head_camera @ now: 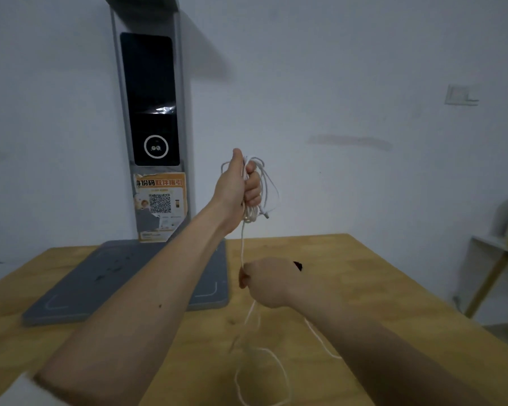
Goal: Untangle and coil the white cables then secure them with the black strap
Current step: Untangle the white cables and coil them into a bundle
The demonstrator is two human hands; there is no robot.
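The coiling step was in hand. The left hand (237,187), raised, was clenched around a bundle of thin white cable loops (258,189) hanging beside its fingers. One strand ran down from it to the right hand (269,281), pinched shut on that strand just above the pale wooden bench (364,276). Below the right hand, loose white cable (264,373) lay in slack curves on the bench. A small black object, probably the strap (297,265), showed just beyond the right hand. The next move likely called for lifting the slack into another loop.
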